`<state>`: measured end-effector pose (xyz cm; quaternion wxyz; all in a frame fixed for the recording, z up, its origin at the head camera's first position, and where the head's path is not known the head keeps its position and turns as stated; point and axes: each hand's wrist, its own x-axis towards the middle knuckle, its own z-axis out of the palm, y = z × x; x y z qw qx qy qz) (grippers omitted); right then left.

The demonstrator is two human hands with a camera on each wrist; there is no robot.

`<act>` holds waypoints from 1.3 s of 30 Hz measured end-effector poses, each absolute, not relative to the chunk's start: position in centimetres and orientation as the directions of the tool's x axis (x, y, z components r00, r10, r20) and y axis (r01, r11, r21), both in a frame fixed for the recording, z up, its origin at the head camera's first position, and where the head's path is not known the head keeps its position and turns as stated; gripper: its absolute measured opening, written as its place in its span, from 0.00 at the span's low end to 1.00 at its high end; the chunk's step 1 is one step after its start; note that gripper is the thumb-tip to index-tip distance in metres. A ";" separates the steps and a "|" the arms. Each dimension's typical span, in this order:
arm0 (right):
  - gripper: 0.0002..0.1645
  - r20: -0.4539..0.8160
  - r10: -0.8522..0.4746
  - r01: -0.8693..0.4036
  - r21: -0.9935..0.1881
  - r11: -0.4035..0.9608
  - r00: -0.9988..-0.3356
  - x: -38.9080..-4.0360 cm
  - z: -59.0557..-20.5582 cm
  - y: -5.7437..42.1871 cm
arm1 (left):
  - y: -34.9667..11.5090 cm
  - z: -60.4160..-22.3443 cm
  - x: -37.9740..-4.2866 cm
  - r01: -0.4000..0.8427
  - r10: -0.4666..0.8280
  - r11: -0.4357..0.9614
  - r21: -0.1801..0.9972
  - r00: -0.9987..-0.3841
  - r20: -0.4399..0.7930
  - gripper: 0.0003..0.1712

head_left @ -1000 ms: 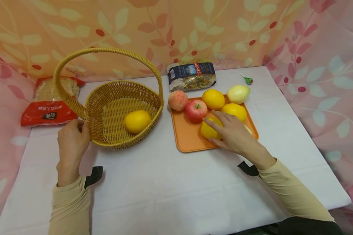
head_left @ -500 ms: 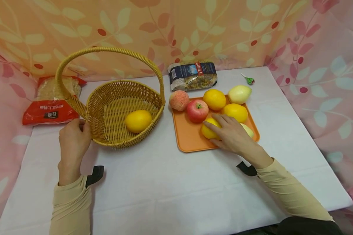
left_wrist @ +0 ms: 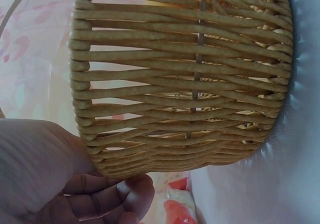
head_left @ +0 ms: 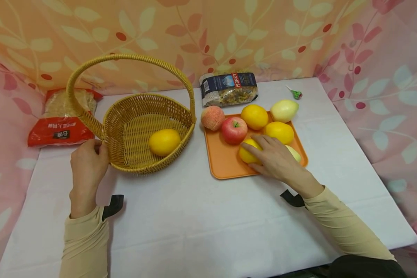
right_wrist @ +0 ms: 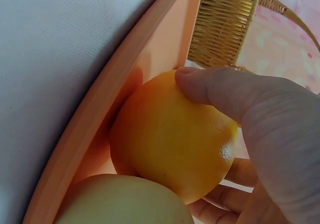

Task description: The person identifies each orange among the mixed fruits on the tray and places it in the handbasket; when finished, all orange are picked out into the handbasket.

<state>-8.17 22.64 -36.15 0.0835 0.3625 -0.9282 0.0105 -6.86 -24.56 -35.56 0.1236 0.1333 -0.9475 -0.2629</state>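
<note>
My left hand (head_left: 89, 160) grips the near left rim of a wicker basket (head_left: 149, 168), beside the foot of its tall handle. In the left wrist view, the fingers curl at the basket's woven wall (left_wrist: 175, 79). A yellow oval fruit (head_left: 165, 142) lies inside the basket. My right hand (head_left: 278, 160) is on a round yellow fruit (head_left: 247, 152) on an orange tray (head_left: 226, 168). The right wrist view shows the thumb on one side of that fruit (right_wrist: 170, 134) and fingers around the other. A pale green-yellow fruit (right_wrist: 125, 204) sits right beside it.
Also on the tray are a red apple (head_left: 234, 130), a peach (head_left: 212, 117) at its corner, two yellow fruits (head_left: 254, 116) and a pale fruit (head_left: 284, 111) at the rim. Behind stand a pasta bag (head_left: 228, 88) and a lollipop (head_left: 295, 93). A red bag (head_left: 60, 129) lies left.
Both hands stay where they were, the left on the basket rim and the right around the round yellow fruit. The whole view has shifted very slightly.
</note>
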 end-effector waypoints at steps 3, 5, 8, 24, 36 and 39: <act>0.38 0.171 -0.675 -0.679 0.044 0.733 -0.718 -8.2 -36.1 22.7 | -24.5 -35.5 -6.8 -0.184 -0.317 0.827 0.531 -0.933 0.170 0.21; 0.37 0.177 -0.676 -0.680 0.046 0.732 -0.715 -8.2 -36.1 22.7 | -24.5 -35.5 -6.8 -0.182 -0.317 0.827 0.532 -0.933 0.172 0.20; 0.37 0.179 -0.677 -0.682 0.041 0.730 -0.714 -8.2 -36.1 22.6 | -24.5 -35.4 -6.8 -0.182 -0.316 0.826 0.533 -0.933 0.172 0.20; 0.38 0.249 -0.736 -0.752 0.043 0.658 -0.630 -8.7 -34.1 20.9 | -24.6 -35.5 -7.0 -0.192 -0.312 0.823 0.535 -0.939 0.142 0.21; 0.37 0.284 -0.780 -0.801 0.062 0.596 -0.558 -10.5 -30.2 17.1 | -24.6 -35.4 -7.0 -0.196 -0.311 0.822 0.534 -0.941 0.132 0.21; 0.37 0.257 -0.788 -0.805 0.060 0.590 -0.559 -11.0 -29.5 15.9 | -24.7 -35.4 -7.0 -0.200 -0.312 0.823 0.532 -0.941 0.128 0.21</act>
